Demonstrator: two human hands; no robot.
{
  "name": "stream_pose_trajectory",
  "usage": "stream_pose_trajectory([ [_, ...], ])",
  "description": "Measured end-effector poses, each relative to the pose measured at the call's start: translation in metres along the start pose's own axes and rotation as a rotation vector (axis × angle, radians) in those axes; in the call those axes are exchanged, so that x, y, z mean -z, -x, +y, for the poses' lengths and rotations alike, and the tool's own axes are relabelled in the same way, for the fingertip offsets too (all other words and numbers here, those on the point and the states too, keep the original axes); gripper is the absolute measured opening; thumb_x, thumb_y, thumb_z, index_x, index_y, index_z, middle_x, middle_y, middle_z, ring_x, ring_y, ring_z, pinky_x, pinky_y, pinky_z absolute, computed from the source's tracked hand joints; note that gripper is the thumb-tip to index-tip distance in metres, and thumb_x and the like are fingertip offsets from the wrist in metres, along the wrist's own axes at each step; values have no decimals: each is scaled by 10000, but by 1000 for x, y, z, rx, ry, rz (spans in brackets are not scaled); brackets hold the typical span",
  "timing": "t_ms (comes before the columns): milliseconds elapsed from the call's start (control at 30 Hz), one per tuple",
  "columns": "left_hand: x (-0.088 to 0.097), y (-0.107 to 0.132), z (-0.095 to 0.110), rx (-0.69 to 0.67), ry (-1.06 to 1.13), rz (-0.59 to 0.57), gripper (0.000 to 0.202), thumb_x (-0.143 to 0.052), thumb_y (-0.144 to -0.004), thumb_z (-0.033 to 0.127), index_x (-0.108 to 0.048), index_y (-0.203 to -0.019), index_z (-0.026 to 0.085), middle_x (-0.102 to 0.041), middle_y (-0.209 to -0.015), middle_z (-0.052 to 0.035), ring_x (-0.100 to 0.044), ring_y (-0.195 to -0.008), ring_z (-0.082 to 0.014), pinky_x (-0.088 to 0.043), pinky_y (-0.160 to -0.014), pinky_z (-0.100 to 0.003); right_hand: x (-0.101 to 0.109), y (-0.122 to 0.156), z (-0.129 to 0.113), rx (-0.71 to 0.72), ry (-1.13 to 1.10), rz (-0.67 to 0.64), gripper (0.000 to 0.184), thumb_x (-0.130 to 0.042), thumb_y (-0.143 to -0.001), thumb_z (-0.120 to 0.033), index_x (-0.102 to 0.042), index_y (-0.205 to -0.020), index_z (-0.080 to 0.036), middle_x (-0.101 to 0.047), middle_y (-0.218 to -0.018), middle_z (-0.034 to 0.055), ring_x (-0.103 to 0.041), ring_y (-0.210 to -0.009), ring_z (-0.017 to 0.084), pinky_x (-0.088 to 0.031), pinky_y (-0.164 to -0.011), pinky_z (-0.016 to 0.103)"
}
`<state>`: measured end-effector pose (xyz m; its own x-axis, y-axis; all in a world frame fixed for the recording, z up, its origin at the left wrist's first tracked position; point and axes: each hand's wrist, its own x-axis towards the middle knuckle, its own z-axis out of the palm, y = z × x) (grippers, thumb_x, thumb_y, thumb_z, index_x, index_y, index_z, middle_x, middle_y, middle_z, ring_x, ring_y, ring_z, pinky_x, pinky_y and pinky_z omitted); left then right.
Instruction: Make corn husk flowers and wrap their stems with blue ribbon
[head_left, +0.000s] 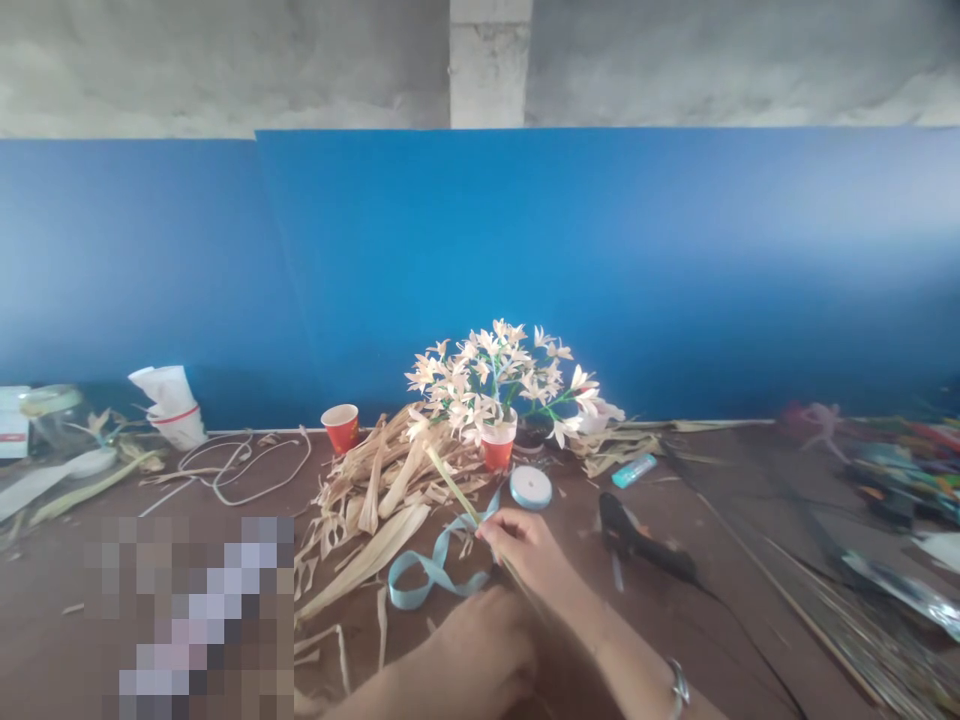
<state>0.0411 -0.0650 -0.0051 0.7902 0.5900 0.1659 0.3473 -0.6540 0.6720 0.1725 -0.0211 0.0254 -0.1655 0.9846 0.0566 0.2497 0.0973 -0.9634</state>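
My right hand (525, 550) is closed in a pinch on a thin green-and-straw stem (450, 485) that slants up to the left over the table. A light blue ribbon (431, 570) loops from the pinch down to the left. My left hand (480, 655) is curled low at the frame's bottom, just under the right hand; what its fingers hold is hidden. Behind stands a bunch of cream husk flowers (499, 380) in a red paper cup (497, 447). A roll of blue ribbon (530, 487) lies beside the cup.
Dried corn husks (375, 490) are heaped left of the hands. A black glue gun (637, 540) with its cord lies to the right, a turquoise lighter (634, 470) beyond it. Another red cup (341, 427), white cups (172, 405), wire loops and thin sticks (825, 610) also lie about.
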Motion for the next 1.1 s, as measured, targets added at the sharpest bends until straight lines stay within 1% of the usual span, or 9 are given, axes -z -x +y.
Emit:
stream_pose_trajectory([
  [133,10,5,-5,74,393,23,86,-619,-792,296,-651,-752,226,-574,-930,-59,-497,-927,-236,-366,-871,-357,2,1,-1,6,11,-5,286,-561,-764,-383,-588,-598,-152,-479,-506,-37,-435,-508,98,-347,-508,205],
  [267,42,12,-14,70,513,8,231,-552,-838,407,-606,-778,190,-556,-867,-42,-500,-770,-170,-401,-701,-287,4,-1,1,10,12,1,265,-555,-757,-367,-605,-619,-147,-483,-520,-37,-440,-528,103,-355,-516,205],
  [367,58,15,-20,89,806,120,274,-585,-820,427,-569,-758,161,-520,-815,-33,-464,-749,-148,-359,-686,-266,3,-3,5,10,11,-23,260,-583,-733,-374,-626,-624,-142,-531,-556,-21,-463,-562,115,-367,-534,209],
  [467,60,15,-23,88,1015,193,275,-667,-766,406,-571,-728,151,-500,-786,-26,-459,-753,-149,-332,-705,-272,1,-2,6,-10,21,-46,278,-594,-733,-384,-640,-616,-136,-555,-561,-11,-458,-553,113,-356,-518,209],
  [667,58,14,-23,95,1092,238,254,-688,-760,367,-587,-743,135,-521,-769,-35,-486,-718,-137,-328,-645,-248,1,4,-3,-87,2,-102,223,-597,-731,-320,-648,-625,-131,-567,-539,-14,-447,-525,100,-336,-500,202],
  [800,57,14,-25,111,1135,227,265,-675,-771,371,-558,-744,135,-594,-706,-43,-538,-584,-112,-339,-531,-216,2,4,-2,-34,-20,-149,186,-633,-687,-305,-652,-598,-143,-589,-558,-16,-481,-548,108,-362,-529,206],
  [900,55,14,-28,142,1199,181,279,-654,-784,393,-502,-753,161,-651,-614,-45,-547,-427,-107,-310,-407,-191,0,3,4,24,-50,-167,222,-636,-691,-357,-670,-624,-148,-604,-567,-13,-512,-572,124,-395,-575,226],
  [967,54,14,-29,163,1227,176,279,-658,-782,388,-486,-760,170,-672,-590,-49,-562,-404,-114,-321,-380,-182,-2,2,8,42,-55,-172,256,-632,-699,-389,-675,-637,-145,-614,-578,-6,-525,-587,134,-405,-592,237],
  [1100,57,14,-29,150,1259,276,257,-651,-795,358,-494,-753,159,-656,-560,-30,-548,-389,-94,-326,-375,-167,-5,0,15,55,-27,-157,319,-598,-763,-423,-676,-649,-135,-617,-594,-2,-520,-585,127,-396,-587,232],
])
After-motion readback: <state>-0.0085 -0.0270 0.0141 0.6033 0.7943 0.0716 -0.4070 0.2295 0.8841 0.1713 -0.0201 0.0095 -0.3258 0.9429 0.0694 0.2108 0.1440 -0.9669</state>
